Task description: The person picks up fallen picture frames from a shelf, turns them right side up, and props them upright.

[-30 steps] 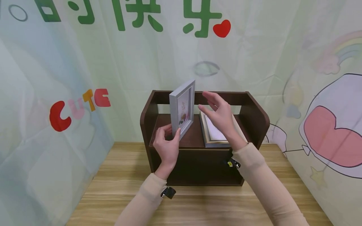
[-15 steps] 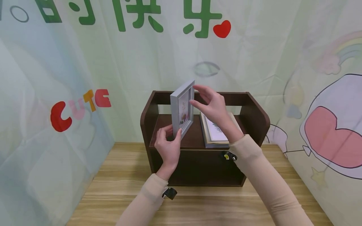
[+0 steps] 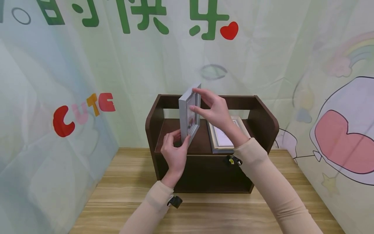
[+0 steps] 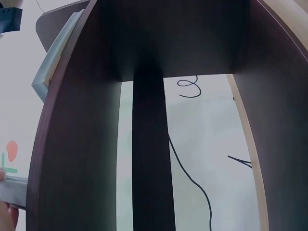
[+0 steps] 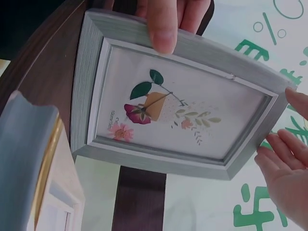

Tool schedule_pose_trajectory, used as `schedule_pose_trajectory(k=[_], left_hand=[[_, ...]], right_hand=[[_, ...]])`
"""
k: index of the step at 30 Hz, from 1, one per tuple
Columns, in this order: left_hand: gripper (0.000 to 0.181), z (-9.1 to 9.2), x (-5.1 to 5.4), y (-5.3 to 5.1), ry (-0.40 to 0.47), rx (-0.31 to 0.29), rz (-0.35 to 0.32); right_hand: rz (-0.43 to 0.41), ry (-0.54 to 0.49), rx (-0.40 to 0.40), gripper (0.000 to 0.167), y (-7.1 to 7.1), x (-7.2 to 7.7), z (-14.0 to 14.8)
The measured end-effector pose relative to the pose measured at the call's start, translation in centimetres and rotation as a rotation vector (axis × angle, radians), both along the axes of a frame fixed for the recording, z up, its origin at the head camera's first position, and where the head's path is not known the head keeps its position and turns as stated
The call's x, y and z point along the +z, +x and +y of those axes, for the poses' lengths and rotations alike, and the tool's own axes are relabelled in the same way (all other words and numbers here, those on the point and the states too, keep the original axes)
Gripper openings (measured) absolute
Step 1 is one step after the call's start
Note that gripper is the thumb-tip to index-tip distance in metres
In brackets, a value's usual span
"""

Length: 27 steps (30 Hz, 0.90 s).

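Observation:
A grey picture frame [image 3: 183, 113] with pressed flowers behind its front stands upright, turned sideways, over the left of the dark brown shelf's top board. My left hand [image 3: 175, 156] grips its lower end, thumb [image 5: 162, 36] on the front and the other fingers behind. My right hand [image 3: 214, 109] is at the upper end, fingers fairly straight and spread from the thumb. In the right wrist view its fingertips [image 5: 264, 151] meet the frame's outer edge. The left wrist view catches only a bit of the frame [image 4: 13, 191] and left hand [image 4: 6, 219].
Flat on the right of the top board lies a small stack of picture frames [image 3: 214, 143], partly behind my right arm. Side panels [image 3: 267, 125] and a back rail bound the brown shelf [image 3: 204, 172]. It stands on a wood-grain table [image 3: 122, 191] before a printed cloth backdrop [image 3: 140, 65].
My right hand has moved left from over the stacked frames to the upper end of the held frame. The left hand and frame have shifted slightly right.

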<state>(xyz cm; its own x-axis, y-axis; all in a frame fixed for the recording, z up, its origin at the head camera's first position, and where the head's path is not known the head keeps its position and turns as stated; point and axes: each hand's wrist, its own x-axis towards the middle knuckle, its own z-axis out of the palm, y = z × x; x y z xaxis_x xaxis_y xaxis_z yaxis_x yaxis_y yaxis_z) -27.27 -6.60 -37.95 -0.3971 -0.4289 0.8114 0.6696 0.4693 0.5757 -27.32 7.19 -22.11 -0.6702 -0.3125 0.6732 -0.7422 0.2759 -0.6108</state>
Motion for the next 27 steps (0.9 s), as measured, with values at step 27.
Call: schedule_pose_trajectory(k=[27], left_hand=[[0.041, -1.8, -0.7, 0.5, -0.209, -0.282, -0.050]], right_hand=[[0.187, 0.186, 0.010, 0.059, -4.2, -1.6, 1.7]])
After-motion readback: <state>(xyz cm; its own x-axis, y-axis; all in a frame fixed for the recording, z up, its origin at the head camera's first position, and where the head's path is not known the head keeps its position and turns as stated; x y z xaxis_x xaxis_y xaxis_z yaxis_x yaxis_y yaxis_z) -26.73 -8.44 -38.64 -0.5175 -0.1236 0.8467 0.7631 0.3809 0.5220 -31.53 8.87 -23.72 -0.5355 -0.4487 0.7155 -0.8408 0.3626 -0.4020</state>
